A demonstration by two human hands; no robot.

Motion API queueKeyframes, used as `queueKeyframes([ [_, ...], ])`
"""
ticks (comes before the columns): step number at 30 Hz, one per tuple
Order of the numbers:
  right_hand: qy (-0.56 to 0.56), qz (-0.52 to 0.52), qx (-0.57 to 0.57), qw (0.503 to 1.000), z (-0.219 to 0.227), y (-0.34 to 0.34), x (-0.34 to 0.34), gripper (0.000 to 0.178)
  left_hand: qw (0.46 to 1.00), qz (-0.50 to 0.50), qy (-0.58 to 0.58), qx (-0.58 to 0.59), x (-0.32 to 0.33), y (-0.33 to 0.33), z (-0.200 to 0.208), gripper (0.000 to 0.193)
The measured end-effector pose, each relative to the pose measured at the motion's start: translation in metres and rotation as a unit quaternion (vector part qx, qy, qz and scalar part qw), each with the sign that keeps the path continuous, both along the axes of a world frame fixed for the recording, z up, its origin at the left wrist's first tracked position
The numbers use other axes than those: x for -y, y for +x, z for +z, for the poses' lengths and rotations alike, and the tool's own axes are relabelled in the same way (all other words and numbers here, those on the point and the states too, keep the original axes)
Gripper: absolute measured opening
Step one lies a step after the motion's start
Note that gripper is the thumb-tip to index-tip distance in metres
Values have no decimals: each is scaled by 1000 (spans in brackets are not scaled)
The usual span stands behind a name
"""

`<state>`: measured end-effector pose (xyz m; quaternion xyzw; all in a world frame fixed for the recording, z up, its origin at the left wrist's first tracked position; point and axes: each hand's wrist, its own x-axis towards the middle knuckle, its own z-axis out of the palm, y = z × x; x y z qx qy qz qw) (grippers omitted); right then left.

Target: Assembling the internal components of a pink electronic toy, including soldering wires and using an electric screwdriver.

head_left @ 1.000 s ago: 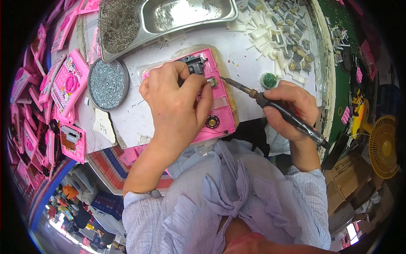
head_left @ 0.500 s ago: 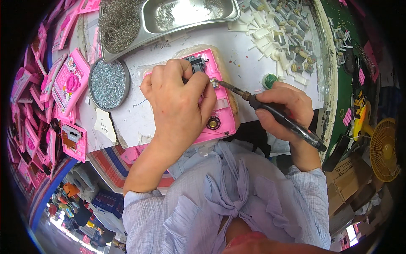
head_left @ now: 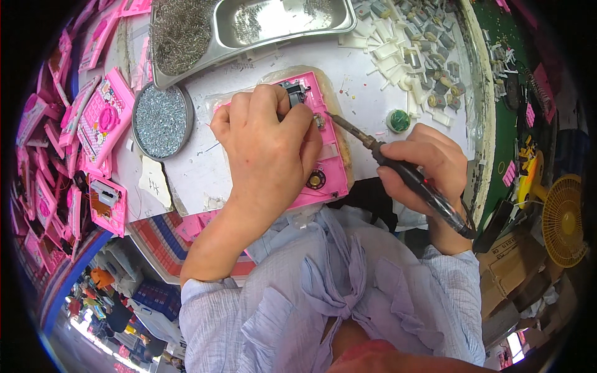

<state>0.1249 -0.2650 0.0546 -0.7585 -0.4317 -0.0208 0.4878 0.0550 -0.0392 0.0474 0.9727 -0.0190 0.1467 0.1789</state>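
Casing (head_left: 336, 166) is pink; to its right, soldering-iron handle (head_left: 444, 207) is black; above it, tray (head_left: 283, 20) is silver.

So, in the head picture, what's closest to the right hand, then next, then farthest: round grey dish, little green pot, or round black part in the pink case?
From the right hand:
1. Green pot, just above it.
2. Round black part, to its left.
3. Grey dish, far left.
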Motion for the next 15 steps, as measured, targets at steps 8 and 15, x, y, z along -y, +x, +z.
queueKeyframes([
  [8,-1,-12,-15,1000,5,-1,3,33,1000,-9,20,9,0,0,1,15],
  [15,20,-25,-15,999,3,3,13,29,998,-12,-36,42,-38,-26,15,57],
])
